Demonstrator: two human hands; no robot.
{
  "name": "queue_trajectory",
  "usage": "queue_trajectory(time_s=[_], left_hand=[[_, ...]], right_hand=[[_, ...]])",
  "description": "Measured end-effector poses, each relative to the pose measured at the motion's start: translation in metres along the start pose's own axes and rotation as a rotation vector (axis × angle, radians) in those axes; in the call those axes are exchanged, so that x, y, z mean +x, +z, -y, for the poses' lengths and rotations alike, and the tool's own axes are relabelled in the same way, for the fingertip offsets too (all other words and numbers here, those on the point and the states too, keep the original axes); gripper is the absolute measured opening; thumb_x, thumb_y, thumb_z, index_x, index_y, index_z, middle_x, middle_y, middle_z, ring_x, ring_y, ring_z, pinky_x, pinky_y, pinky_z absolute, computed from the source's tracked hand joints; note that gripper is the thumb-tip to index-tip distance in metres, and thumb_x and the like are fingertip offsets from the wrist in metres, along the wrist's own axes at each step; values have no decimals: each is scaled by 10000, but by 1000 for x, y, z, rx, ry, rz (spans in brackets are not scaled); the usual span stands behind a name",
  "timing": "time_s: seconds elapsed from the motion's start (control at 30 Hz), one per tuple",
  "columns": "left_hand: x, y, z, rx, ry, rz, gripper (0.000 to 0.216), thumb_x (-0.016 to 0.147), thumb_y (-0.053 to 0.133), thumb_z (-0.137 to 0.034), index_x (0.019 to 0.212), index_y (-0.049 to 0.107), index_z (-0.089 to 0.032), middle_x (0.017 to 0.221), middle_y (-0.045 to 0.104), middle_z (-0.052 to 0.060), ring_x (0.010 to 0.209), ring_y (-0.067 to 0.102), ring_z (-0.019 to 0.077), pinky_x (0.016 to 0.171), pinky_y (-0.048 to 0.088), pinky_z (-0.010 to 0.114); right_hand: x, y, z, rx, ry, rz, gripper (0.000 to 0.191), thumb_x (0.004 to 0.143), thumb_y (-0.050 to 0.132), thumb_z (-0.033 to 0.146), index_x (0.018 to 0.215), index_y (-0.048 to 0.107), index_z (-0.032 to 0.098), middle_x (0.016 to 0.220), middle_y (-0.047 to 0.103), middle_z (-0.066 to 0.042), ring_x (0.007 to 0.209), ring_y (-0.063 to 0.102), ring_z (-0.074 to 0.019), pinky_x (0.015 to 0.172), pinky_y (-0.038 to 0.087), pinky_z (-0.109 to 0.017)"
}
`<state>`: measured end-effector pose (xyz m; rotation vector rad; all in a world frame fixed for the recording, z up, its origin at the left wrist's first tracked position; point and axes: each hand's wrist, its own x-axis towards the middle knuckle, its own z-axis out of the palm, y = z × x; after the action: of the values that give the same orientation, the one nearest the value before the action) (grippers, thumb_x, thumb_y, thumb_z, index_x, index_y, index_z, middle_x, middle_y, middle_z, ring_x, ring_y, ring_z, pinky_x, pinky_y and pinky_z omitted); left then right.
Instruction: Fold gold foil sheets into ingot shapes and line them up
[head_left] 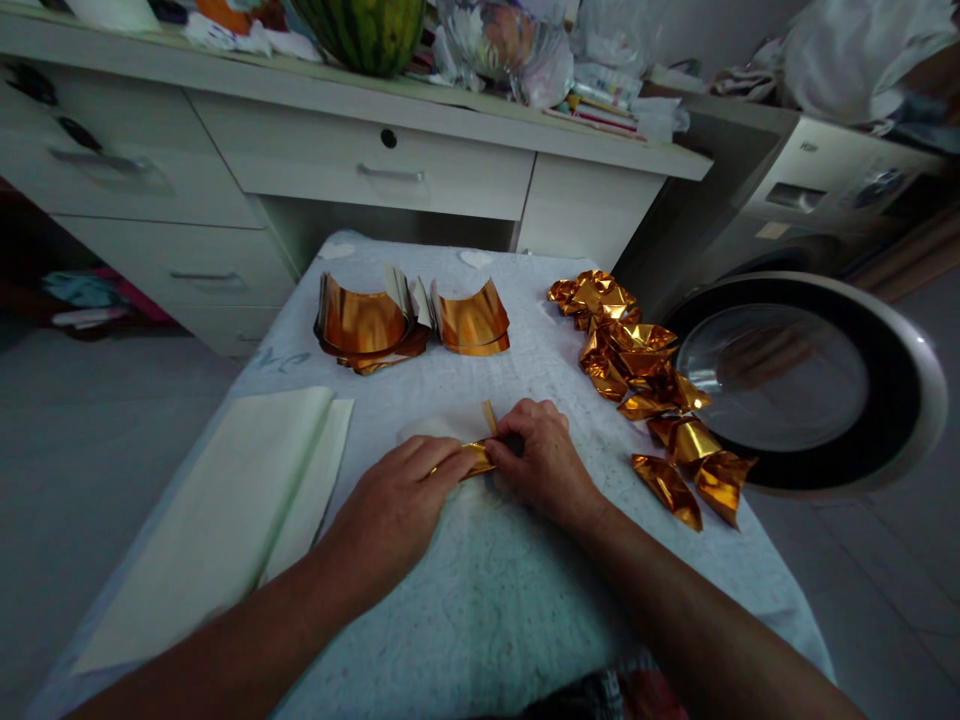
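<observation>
My left hand (pixel 401 505) and my right hand (pixel 541 462) meet at the middle of a small cloth-covered table (pixel 495 600). Both pinch one gold foil paper (pixel 478 455) with a pale underside, pressed down on the cloth and partly folded. Two curled stacks of gold foil sheets (pixel 409 325) lie at the far side of the table. A row of several folded gold foil pieces (pixel 649 385) runs along the right edge.
A pale cream sheet stack (pixel 232 510) lies on the table's left. Behind stands a white desk with drawers (pixel 360 165), a watermelon (pixel 360 30) and clutter on top. An open washing machine door (pixel 806 385) is close at the right.
</observation>
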<state>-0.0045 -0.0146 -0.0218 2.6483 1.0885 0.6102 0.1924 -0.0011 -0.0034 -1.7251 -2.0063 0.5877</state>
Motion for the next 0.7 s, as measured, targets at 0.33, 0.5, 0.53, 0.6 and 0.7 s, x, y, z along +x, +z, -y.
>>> queue_trajectory(time_s=[0.33, 0.5, 0.53, 0.6, 0.7], left_hand=[[0, -1, -15, 228, -17, 38, 312, 940, 479, -92, 1192, 608, -223, 1117, 697, 46, 985, 597, 259, 929, 339, 492], [0, 0, -13, 214, -23, 37, 307, 909, 532, -105, 1182, 616, -217, 1102, 691, 57, 992, 588, 272, 932, 354, 491], [0, 1, -12, 204, -23, 33, 306, 901, 546, -111, 1179, 617, -217, 1105, 687, 60, 996, 586, 274, 933, 363, 494], [0, 2, -11, 173, -16, 25, 305, 887, 566, -119, 1172, 621, -210, 1112, 677, 68, 1005, 581, 278, 924, 397, 489], [0, 3, -8, 116, 7, 2, 299, 881, 559, -116, 1164, 629, -185, 1112, 667, 83, 1004, 579, 274, 884, 461, 459]], right_hand=[[-3, 1, 0, 50, -38, -55, 82, 795, 716, 226, 729, 677, 197, 811, 612, -33, 860, 483, -211, 777, 307, -363], [-5, -2, 1, 115, -56, -35, 105, 750, 640, 94, 742, 663, 196, 810, 605, -25, 863, 490, -206, 795, 329, -363], [-5, -3, 1, 122, -55, -34, 117, 744, 631, 84, 746, 664, 196, 811, 605, -24, 864, 491, -205, 799, 332, -364], [-4, -3, 1, 130, -50, -40, 112, 750, 632, 90, 751, 668, 196, 816, 608, -25, 872, 493, -208, 806, 333, -367], [-4, -3, 0, 139, -43, -41, 79, 780, 648, 126, 753, 674, 196, 825, 616, -27, 886, 498, -210, 817, 333, -373]])
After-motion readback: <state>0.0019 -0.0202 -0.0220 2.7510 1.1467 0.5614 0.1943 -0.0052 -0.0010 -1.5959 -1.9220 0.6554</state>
